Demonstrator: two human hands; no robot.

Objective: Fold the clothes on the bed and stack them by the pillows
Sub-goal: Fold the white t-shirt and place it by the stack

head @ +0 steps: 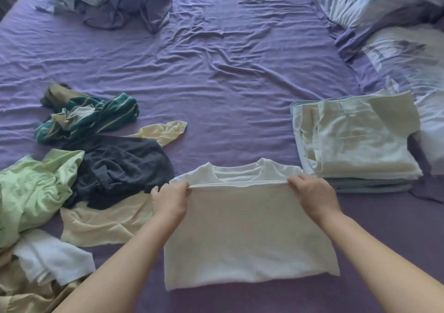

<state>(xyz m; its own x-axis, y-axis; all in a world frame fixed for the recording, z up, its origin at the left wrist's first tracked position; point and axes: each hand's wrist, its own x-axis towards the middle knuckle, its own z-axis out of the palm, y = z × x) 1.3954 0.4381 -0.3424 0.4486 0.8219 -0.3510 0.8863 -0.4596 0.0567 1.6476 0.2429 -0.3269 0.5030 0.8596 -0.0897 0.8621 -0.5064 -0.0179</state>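
Left hand (171,200): fingers pinched on the folded edge's left end.
Right hand (312,194): fingers pinched on its right end.
White T-shirt (249,238): flat at the bed's (216,77) near edge — bottom half doubled up toward the collar.
Folded stack (355,142): right side, against the pillows (394,36).
Unfolded clothes (72,168): left edge.

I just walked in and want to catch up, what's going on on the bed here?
A person is folding laundry on a purple bed. The left hand and right hand each pinch a corner of a white T-shirt, bringing its lower half up toward the collar. A stack of folded clothes already sits to the right, beside the pillows. To the left, an unfolded pile of green, dark, striped and cream garments is waiting.
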